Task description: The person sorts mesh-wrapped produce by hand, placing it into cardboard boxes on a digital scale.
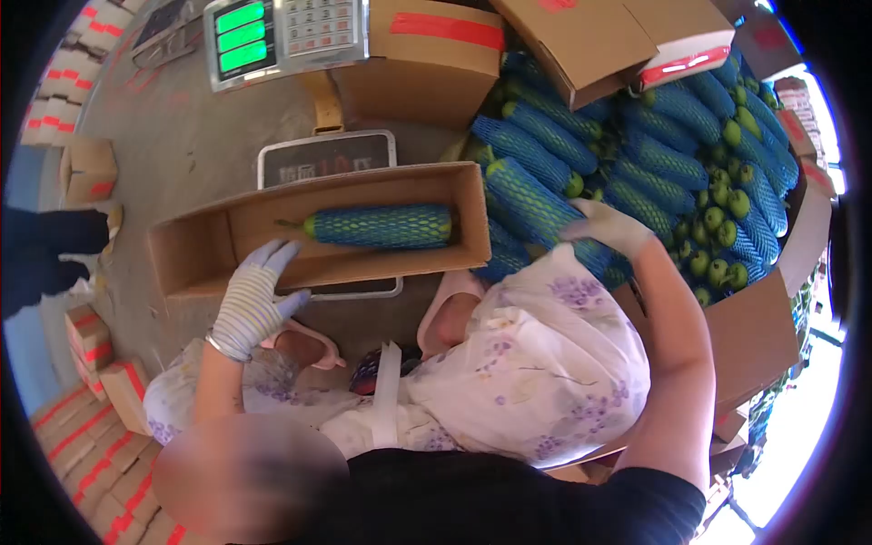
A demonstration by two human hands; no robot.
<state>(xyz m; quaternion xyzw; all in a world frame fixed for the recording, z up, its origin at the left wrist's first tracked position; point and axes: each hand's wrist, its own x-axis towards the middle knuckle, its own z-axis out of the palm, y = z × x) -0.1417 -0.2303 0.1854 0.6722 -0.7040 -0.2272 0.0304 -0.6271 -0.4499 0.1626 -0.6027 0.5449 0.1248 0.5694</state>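
An open cardboard box point(173, 259) lies lengthwise in front of me with one long green gourd point(380, 226) inside it, sleeved in blue foam net. My left hand point(252, 302), in a striped glove, is at the box's near rim, its fingers stretched over the edge and its thumb apart. To the right, my gloved right hand point(610, 227) has its fingers closed on another netted gourd point(531, 202) at the near side of the pile. Part of that gourd is hidden under the hand.
Beneath the box is a scale platform point(327, 153); its lit display point(242, 36) stands behind. More netted gourds point(663, 159) fill the right side, with cardboard boxes point(436, 64) around them. Stacked boxes point(100, 463) are at left, near a person in dark clothes point(50, 250).
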